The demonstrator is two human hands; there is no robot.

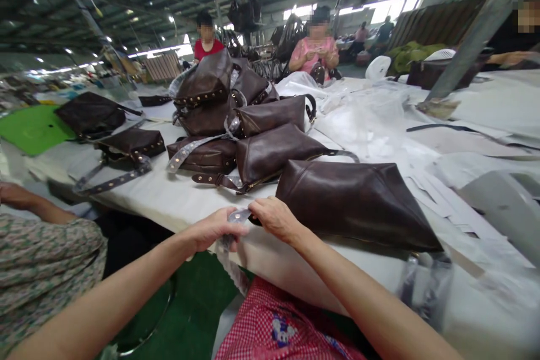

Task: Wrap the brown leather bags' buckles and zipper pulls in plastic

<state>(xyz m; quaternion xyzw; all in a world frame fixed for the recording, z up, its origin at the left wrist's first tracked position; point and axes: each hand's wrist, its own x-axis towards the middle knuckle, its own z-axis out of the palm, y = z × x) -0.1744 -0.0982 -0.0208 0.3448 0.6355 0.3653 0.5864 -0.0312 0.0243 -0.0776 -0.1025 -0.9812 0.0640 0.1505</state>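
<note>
A large dark brown leather bag (346,197) lies on its side at the table's front edge, just right of my hands. My left hand (221,229) is closed around a strap wrapped in clear plastic (230,270), whose loose end hangs below the table edge. Close beside it, my right hand (274,216) pinches the same strap near the bag's left end; its fingertips partly hide the spot. Another plastic-wrapped strap (426,287) hangs from the bag's right corner.
Several brown bags (202,101) are piled behind, some with studded straps. A studded bag (135,143) and a green sheet (34,126) lie to the left. Clear plastic and white sheets (363,118) cover the right side. A co-worker's patterned sleeve (50,259) is close on my left; others work across the table.
</note>
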